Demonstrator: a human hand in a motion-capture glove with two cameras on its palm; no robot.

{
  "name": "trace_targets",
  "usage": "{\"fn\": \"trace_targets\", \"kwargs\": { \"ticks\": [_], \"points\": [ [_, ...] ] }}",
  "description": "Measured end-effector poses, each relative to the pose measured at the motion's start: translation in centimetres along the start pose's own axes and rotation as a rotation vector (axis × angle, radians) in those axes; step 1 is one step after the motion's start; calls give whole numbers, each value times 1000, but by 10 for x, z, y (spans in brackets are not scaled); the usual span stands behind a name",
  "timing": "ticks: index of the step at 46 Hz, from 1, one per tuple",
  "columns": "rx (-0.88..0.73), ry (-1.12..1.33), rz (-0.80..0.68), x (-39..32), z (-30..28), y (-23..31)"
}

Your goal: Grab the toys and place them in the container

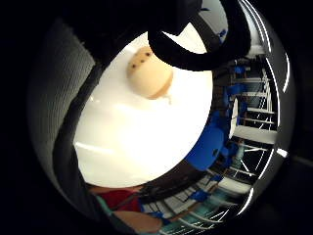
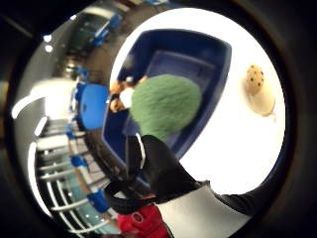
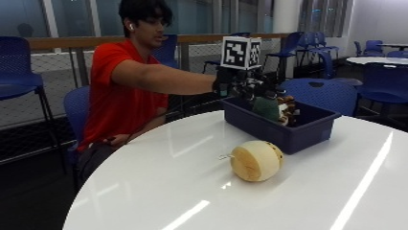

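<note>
Gloved right hand at upper centre grasps a green toy over the blue bin. A brown toy lies inside the bin. A tan round toy sits on the white table at centre, just beside the bin.

From my remote station I logged the container on the table, toward its far edge, with a chair just behind it. The round toy lay on the tabletop just in front of the container, apart from it. The right hand hung over the container's near end, holding a plush toy inside the container. Another toy sat in the container beside it.
</note>
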State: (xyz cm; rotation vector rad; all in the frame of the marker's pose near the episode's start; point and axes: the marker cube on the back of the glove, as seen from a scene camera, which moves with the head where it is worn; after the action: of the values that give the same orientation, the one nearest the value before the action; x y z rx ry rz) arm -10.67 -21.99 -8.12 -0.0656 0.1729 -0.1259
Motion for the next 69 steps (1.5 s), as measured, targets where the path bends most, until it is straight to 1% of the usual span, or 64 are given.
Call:
{"fn": "trace_targets", "kwargs": {
  "ticks": [9,18,25,31,40,55,60,69],
  "points": [
    [8,-23,99,50,15,-6],
    [-14,11,181,87,27,-17],
    [10,61,220,112,44,-31],
    [1,30,236,120,60,-43],
    [29,-6,242,121,82,-64],
    [-126,-46,250,119,121,-76],
    [-177,2,247,120,129,-75],
    [-206,8,243,123,130,-76]
  ]
}}
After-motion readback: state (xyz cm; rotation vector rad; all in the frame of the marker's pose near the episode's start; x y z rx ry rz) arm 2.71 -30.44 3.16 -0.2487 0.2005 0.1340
